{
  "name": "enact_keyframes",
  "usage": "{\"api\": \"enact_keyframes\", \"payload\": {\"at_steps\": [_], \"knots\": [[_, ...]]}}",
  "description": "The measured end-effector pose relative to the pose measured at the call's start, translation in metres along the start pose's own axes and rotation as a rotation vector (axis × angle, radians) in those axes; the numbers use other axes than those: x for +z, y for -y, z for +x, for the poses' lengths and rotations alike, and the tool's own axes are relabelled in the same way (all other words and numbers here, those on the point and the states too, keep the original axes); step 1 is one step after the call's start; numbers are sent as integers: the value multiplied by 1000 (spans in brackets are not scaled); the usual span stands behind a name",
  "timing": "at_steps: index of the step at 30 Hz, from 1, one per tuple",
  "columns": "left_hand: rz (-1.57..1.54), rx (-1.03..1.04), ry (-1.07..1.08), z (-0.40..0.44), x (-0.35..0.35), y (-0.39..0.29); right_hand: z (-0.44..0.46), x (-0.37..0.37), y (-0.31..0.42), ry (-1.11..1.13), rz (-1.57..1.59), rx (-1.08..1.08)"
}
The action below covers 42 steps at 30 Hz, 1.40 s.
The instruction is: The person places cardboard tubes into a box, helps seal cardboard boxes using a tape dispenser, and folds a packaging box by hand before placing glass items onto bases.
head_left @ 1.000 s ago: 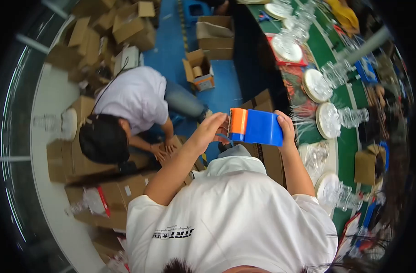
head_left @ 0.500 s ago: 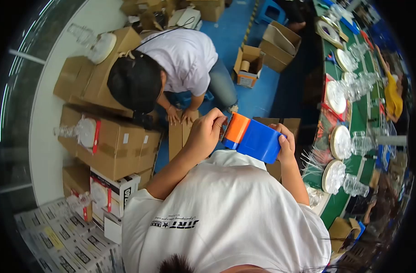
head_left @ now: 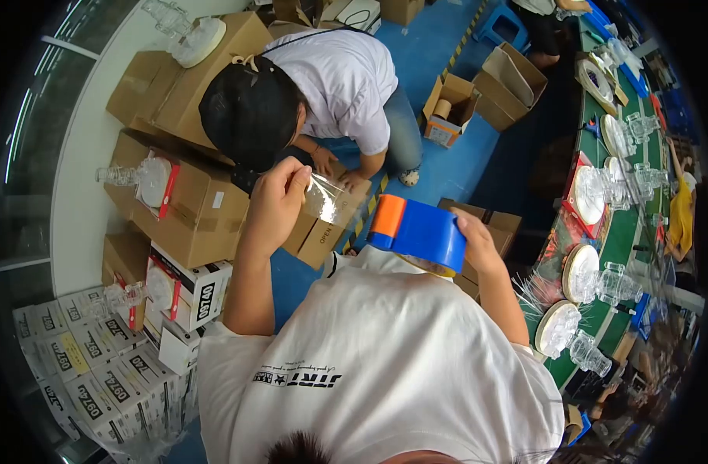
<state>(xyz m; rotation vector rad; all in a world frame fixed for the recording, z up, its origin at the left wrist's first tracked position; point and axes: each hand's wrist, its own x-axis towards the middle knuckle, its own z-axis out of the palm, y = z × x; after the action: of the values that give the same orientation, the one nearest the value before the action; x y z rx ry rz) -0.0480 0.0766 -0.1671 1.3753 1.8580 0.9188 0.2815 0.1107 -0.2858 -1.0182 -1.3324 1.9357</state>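
My left hand [head_left: 277, 203] pinches the end of a strip of clear tape [head_left: 323, 199], raised left of the dispenser. The strip shines in the light and spans part of the gap toward the dispenser. In my right hand [head_left: 479, 241] is the blue and orange tape dispenser [head_left: 431, 232], gripped at its right end, with its orange part facing left. Beyond the tape, a flat cardboard box [head_left: 317, 238] lies under the hands of a crouching person [head_left: 346, 77].
Large cartons [head_left: 207, 209] are stacked at the left, above white printed boxes [head_left: 110, 371]. Open boxes [head_left: 451, 112] stand on the blue floor [head_left: 424, 46]. On the right runs a green table [head_left: 613, 271] bearing several clear glass pieces on round bases.
My left hand has moved left, away from the dispenser, drawing out clear tape. The dispenser has shifted slightly left in my right hand. The view has turned, showing more boxes at the left.
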Motion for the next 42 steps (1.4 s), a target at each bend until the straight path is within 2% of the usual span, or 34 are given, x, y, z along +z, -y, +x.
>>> {"api": "enact_keyframes", "payload": {"at_steps": [2,4,7,8,11,12,14,15,16,20,23,26,29,32,34,35,36,38,42], "knots": [[96,-28,-38,-3,-1,6,8,5,-11,12,101,84],[59,-39,-64,-5,-1,19,14,9,-12,22,147,142],[-24,-36,-120,-4,5,41,41,6,-1,214,278,326],[-27,-81,-140,-5,5,47,49,3,1,226,269,340],[-26,-199,-203,-15,2,70,76,0,1,555,394,452],[-85,-290,-198,-22,2,79,83,2,-1,576,390,472],[-214,-474,-197,-35,5,99,95,6,-12,761,264,313],[-220,-500,-221,-41,8,111,102,9,-19,855,205,230],[-189,-493,-265,-48,11,123,108,11,-28,883,205,254],[-64,-513,-382,-78,29,176,127,27,-55,895,-5,423],[59,-534,-419,-100,47,233,137,63,-56,744,-608,548],[33,-490,-510,-111,74,307,159,83,-98,897,-739,600],[74,-643,-469,-126,102,364,191,111,-123,1033,-866,680],[150,-746,-558,-138,111,419,207,125,-154,1127,-968,768],[189,-793,-610,-132,106,465,207,93,-204,1006,-881,693],[109,-724,-574,-129,105,489,209,89,-220,948,-839,661],[29,-653,-541,-127,103,510,214,107,-220,970,-861,673],[92,-634,-510,-113,107,543,221,145,-205,859,-926,670],[61,-734,-504,-84,95,593,242,172,-203,734,-1060,653]]}}
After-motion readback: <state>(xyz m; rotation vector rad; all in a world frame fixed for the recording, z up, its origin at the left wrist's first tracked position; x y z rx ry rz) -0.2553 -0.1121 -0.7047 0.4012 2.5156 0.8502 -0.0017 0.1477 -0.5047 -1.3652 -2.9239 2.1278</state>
